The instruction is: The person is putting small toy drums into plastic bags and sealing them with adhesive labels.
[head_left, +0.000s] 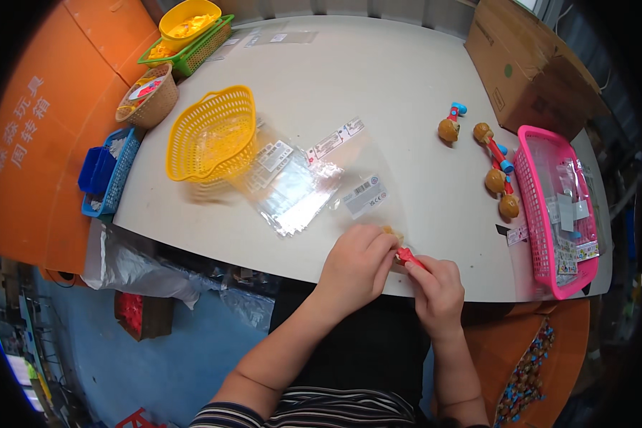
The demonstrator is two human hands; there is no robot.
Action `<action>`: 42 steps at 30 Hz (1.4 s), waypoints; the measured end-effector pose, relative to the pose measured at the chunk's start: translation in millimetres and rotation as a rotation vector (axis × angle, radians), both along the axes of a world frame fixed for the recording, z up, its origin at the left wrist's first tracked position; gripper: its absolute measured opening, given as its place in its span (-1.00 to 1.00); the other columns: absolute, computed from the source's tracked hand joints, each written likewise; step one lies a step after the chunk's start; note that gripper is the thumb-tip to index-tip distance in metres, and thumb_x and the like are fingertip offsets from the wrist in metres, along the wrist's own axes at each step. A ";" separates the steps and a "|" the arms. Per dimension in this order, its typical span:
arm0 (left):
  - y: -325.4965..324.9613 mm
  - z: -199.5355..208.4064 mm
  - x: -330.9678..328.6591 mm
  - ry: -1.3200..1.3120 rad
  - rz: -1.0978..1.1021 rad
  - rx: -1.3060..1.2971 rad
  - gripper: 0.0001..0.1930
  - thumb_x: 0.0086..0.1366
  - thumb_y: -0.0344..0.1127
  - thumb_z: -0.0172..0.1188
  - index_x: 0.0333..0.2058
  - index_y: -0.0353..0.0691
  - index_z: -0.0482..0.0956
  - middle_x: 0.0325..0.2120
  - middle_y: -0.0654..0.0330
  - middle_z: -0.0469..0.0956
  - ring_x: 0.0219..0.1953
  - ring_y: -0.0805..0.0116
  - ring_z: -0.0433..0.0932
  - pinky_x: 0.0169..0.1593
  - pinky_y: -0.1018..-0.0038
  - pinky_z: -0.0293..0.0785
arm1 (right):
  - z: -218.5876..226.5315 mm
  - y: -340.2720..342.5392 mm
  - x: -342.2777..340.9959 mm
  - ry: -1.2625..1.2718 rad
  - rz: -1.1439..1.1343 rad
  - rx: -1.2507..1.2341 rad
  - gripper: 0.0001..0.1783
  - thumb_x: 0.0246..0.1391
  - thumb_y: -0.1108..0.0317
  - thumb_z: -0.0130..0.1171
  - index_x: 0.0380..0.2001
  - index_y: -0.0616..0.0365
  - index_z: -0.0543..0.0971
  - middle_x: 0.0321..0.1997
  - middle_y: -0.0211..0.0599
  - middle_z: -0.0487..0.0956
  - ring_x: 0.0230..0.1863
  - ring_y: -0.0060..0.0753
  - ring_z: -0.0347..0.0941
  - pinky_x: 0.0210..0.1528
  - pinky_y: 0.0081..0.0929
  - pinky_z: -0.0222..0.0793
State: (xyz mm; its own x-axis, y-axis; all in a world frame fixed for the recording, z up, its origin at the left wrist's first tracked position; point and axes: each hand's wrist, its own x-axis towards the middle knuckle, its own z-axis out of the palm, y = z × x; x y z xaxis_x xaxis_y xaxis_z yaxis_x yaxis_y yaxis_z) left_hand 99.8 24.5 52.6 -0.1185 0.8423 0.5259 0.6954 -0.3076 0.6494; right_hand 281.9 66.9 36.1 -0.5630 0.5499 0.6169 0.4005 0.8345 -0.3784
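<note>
The small red piece point(413, 260) is between the two hands, nearer the person than the yellow basket point(248, 107) and to the right of it. The right hand point(439, 292) grips it between thumb and fingers. The left hand point(357, 260) has its fingers bunched together at the other end of the red piece, just beside a small tan piece point(393, 232) that is mostly hidden; which of the two it grips, I cannot tell.

Just right of the yellow basket and nearer the person lies a pile of clear bags point(297, 203). Further to the right, beyond the pile, is a clear bag with a grey label point(365, 196), near the left hand.

Well to the right of the yellow basket are four toys point(448, 130) with round brown ends and red and blue parts. Past them stand a pink basket point(542, 207) holding packets and, further from the person, a cardboard box point(510, 71).

Left of the yellow basket are a tan basket point(162, 103) and a blue basket point(125, 171). Beyond it, at the far left, a yellow bowl point(170, 30) sits on a green basket point(203, 53). The pale table point(385, 78) spreads under the yellow basket.
</note>
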 end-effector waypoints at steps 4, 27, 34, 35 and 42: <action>-3.3 2.4 -0.3 -0.012 -0.001 -0.016 -0.86 0.11 -0.53 0.25 -0.32 -0.25 0.54 -0.39 0.09 0.51 -0.29 0.05 0.49 -0.20 0.28 0.43 | -10.5 -1.8 -2.1 0.162 -0.005 -0.213 -0.75 0.05 0.54 0.27 -0.15 0.19 0.57 -0.18 -0.22 0.58 -0.25 -0.27 0.49 -0.17 -0.50 0.42; -1.6 -4.2 6.8 0.070 0.021 -0.013 -0.83 0.10 -0.50 0.26 -0.30 -0.28 0.53 -0.36 0.07 0.49 -0.28 0.06 0.49 -0.18 0.25 0.45 | 2.7 -24.1 19.7 0.070 -0.089 -0.494 -0.54 -0.15 0.55 0.43 -0.10 0.30 0.56 -0.15 -0.08 0.58 -0.19 -0.15 0.58 -0.18 -0.41 0.55; -4.6 6.3 17.6 0.025 -0.080 0.003 -0.84 0.09 -0.51 0.26 -0.31 -0.27 0.52 -0.37 0.08 0.50 -0.29 0.06 0.49 -0.19 0.26 0.44 | -8.7 -16.0 -4.7 0.275 -0.148 -0.334 -0.57 -0.18 0.58 0.44 -0.14 0.23 0.61 -0.23 -0.18 0.64 -0.36 -0.29 0.59 -0.41 -0.52 0.49; -5.0 7.5 17.1 0.023 -0.076 -0.013 -0.84 0.09 -0.51 0.26 -0.31 -0.27 0.52 -0.38 0.08 0.51 -0.30 0.06 0.49 -0.19 0.26 0.44 | -11.9 -15.1 -5.6 0.277 -0.146 -0.331 -0.57 -0.18 0.58 0.44 -0.14 0.23 0.61 -0.23 -0.18 0.64 -0.36 -0.29 0.59 -0.41 -0.52 0.49; -9.3 14.4 14.7 0.034 -0.109 -0.033 -0.83 0.10 -0.49 0.25 -0.31 -0.27 0.51 -0.39 0.09 0.50 -0.32 0.06 0.49 -0.21 0.26 0.43 | -7.7 -11.7 -0.8 0.118 -0.259 0.073 -0.58 -0.29 0.48 0.47 -0.24 0.14 0.63 -0.02 -0.15 0.55 -0.02 -0.05 0.45 0.03 -0.22 0.38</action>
